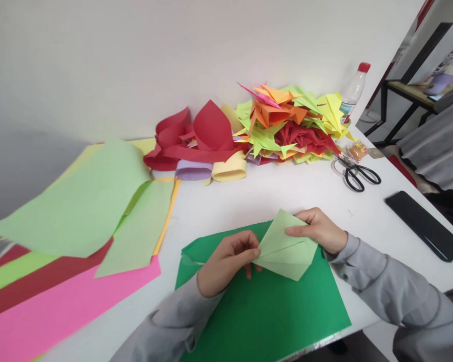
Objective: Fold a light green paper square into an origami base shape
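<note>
A light green folded paper (pixel 287 246) sits between my two hands, over a dark green sheet (pixel 272 311) on the white table (pixel 272 196). My left hand (pixel 228 261) pinches the folded paper's left tip, fingers closed. My right hand (pixel 319 229) holds the paper's upper right side, thumb on top and fingers behind. Both arms wear grey sleeves.
Large sheets of light green (pixel 86 201), pink (pixel 68 306), red and yellow paper lie at the left. A heap of folded paper shapes (pixel 290 125) and curled red strips (pixel 196 136) is at the back. Scissors (pixel 357 173), a plastic bottle (pixel 354 90) and a black phone (pixel 425 226) are at the right.
</note>
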Motion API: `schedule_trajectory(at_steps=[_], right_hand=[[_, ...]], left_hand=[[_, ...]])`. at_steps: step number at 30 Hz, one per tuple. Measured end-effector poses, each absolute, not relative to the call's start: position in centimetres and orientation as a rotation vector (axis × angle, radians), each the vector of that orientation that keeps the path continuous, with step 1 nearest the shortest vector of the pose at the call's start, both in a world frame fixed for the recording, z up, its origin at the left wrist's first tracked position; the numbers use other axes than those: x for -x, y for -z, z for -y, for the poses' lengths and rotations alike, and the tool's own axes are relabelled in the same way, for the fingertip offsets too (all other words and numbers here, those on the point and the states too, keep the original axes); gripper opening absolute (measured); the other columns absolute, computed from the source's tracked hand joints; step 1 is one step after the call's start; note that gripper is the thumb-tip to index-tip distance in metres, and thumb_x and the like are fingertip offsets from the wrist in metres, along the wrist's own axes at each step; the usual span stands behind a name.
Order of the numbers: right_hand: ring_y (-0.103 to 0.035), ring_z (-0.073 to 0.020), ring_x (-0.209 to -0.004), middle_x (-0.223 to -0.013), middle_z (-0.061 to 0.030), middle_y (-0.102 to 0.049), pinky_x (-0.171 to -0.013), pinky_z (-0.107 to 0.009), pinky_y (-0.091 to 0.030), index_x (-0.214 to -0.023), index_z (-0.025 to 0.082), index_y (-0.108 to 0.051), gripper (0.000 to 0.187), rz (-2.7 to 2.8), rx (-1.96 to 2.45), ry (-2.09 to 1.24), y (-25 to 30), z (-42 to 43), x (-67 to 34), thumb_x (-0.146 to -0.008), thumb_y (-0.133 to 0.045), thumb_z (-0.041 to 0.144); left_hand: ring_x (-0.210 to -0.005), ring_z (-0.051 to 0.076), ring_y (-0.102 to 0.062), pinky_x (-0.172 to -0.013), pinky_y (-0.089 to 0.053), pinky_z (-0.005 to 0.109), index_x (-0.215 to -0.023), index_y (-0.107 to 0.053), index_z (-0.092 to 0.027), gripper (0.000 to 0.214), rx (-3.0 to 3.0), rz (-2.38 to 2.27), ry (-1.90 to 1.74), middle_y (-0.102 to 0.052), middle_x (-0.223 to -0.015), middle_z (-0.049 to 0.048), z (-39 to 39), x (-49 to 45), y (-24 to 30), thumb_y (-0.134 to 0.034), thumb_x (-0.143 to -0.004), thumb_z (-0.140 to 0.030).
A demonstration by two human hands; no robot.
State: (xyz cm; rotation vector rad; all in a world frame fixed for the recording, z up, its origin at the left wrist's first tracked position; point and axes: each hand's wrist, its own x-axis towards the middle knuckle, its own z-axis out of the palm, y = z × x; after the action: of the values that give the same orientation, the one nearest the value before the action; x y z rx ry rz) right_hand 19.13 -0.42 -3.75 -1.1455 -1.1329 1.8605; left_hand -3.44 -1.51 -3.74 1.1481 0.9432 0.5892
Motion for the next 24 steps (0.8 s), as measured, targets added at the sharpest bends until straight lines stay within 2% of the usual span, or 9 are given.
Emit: schedule_trajectory(at_steps=[9, 24], right_hand=[[-0.063, -0.0130, -0.055, -0.069, -0.0030, -0.072, -0.056, -0.025, -0.050, -0.072, 0.012, -0.072, 0.028, 1.065, 1.148, -1.833, 3.59, 0.25, -19.35, -0.057, -0.083, 0.034], [-0.064, -0.0131, -0.055, -0.069, -0.0038, -0.073, -0.055, -0.025, -0.051, -0.076, 0.012, -0.073, 0.029, 1.010, 1.142, -1.853, 3.91, -0.04, -19.69, -0.059, -0.083, 0.034]], left_hand=[[-0.055, 0.013, -0.059, -0.041, -0.045, 0.019, -0.068, -0.052, -0.015, 0.028, -1.152, -0.956, -0.603, -0.056, -0.060, -0.0011, 1.34, 3.95, 4.11, -0.068, -0.071, -0.038], [-0.053, 0.014, -0.059, -0.039, -0.045, 0.019, -0.073, -0.056, -0.015, 0.022, -1.051, -0.966, -0.651, -0.057, -0.057, -0.0005, 1.29, 4.09, 3.87, -0.067, -0.069, -0.033]])
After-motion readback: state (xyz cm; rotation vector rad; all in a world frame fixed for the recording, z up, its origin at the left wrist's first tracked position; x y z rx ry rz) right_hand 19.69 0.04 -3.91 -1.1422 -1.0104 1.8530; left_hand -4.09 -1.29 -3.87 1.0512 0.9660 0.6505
